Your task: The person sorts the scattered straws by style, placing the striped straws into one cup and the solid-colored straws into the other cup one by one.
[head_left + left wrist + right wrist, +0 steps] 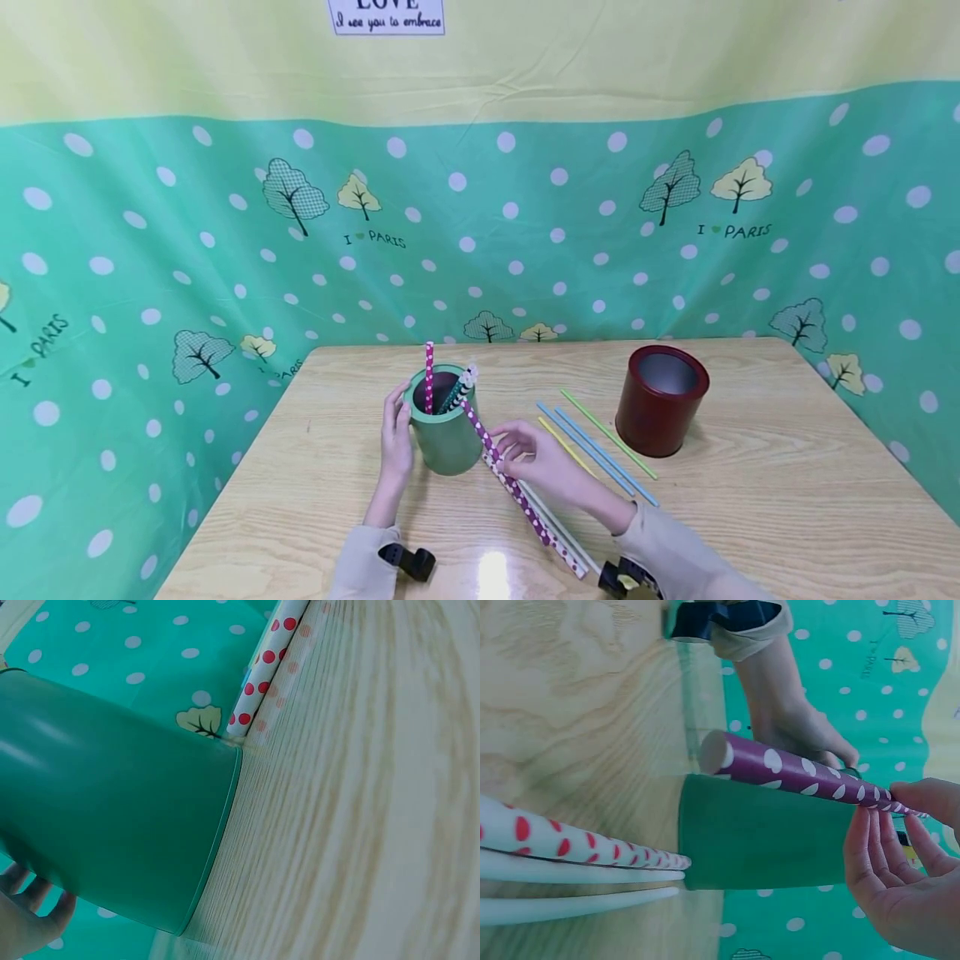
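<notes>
My left hand (397, 433) holds the green canister (450, 446) at its left side, fingers by the rim; in the left wrist view its fingertips (64, 906) lie against the wall. Between thumb and fingers my right hand (536, 458) pinches a purple stick with white spots (525, 504), also large in the right wrist view. The stick slants, its upper end at the canister's rim and its lower end above the table. Inside the canister stand a magenta dotted stick (429, 375) and dark green and black-and-white patterned sticks (467, 382).
Beneath the held stick lie a white stick with red dots (592, 844) and plain white sticks (577, 906). Farther right are a yellow stick (562, 443), blue sticks (600, 454) and a green stick (607, 433). Beyond them stands a dark red canister (652, 417). A dotted cloth (517, 208) hangs behind the table.
</notes>
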Available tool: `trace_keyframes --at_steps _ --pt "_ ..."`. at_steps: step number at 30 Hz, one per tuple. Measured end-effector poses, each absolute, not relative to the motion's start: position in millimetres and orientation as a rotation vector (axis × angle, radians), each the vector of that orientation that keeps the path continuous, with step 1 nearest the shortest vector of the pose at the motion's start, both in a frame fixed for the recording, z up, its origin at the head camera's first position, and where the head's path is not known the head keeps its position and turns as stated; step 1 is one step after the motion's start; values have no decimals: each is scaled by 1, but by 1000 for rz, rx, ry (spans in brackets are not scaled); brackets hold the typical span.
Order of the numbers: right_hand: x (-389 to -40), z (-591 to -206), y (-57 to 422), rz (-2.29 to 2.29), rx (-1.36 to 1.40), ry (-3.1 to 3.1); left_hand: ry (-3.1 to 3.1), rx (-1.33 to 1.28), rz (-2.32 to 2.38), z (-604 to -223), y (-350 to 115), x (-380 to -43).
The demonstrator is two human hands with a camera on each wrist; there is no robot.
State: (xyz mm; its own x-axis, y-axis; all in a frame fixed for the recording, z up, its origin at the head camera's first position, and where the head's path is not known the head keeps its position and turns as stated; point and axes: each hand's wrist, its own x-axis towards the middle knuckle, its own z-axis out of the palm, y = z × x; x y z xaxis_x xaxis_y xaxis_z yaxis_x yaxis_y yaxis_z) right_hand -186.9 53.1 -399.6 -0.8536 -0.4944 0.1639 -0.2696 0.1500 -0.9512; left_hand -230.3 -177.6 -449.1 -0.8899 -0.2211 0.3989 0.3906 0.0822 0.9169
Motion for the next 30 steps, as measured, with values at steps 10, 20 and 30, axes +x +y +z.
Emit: trace_keyframes --at_steps 10,20,30 --pt "-195 -381 58 -1920 -640 2255 -1951 -145 -1822 -429 -169 -218" --pt "-203 -361 61 -2019 -526 2259 -1951 -149 -1833 -430 -169 -219" --pt "-210 -340 61 -2214 -537 2143 -1954 -147 -1819 -430 -169 -219"
